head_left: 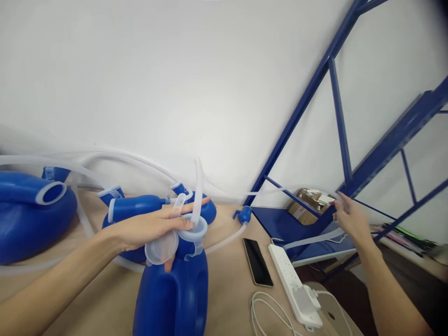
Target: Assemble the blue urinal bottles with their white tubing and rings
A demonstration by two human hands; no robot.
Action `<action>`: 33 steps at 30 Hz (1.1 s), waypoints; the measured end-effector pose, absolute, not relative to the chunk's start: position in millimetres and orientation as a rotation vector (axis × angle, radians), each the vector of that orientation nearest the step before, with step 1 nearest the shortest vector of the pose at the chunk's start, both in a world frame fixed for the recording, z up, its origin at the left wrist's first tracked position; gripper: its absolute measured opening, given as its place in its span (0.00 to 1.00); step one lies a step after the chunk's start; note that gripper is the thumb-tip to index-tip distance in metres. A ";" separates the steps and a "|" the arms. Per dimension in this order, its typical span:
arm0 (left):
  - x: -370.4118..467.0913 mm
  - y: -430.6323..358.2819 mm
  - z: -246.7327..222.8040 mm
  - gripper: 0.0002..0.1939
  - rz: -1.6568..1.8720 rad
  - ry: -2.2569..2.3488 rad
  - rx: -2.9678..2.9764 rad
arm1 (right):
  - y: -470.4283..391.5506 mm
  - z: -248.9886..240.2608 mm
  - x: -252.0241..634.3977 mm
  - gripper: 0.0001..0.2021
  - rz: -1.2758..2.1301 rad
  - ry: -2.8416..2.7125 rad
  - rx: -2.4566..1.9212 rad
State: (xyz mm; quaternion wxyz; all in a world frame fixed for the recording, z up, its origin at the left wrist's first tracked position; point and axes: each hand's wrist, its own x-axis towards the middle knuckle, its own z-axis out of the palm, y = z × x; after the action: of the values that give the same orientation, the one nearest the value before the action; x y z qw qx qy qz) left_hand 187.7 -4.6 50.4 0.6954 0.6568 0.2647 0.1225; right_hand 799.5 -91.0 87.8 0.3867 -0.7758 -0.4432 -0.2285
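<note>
A blue plastic urinal bottle (191, 294) stands upright at the front of the table. My left hand (154, 228) grips it at the neck, thumb on the white rim and fingers behind. A translucent cap (161, 247) hangs open beside the neck, under my palm. Out of the bottle's mouth rises a translucent ribbed tube (198, 191). Far to the right, my right hand (352, 219) is closed on a length of pale flexible hose (308, 188), slightly blurred, which stretches left towards the wall. Whether both lengths are one tube, I cannot tell.
More blue bottles (31, 219) with hoses lie along the wall at left. A small blue fitting (244, 214), a phone (258, 262), a white power strip (292, 284) and a cable (269, 308) lie on the table. Blue metal framing (301, 102) and a cardboard box (304, 207) are at right.
</note>
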 end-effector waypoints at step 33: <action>139.6 -48.1 74.5 0.52 0.327 0.674 1.627 | -188.0 33.1 774.8 0.17 -0.102 -1.179 -2.225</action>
State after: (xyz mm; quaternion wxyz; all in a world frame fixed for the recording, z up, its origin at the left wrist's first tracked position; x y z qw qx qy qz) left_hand 139.6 -48.1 74.5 0.6249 0.7091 0.2936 0.1427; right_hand 774.8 -188.0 33.1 0.3058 -0.8407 -0.4453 -0.0384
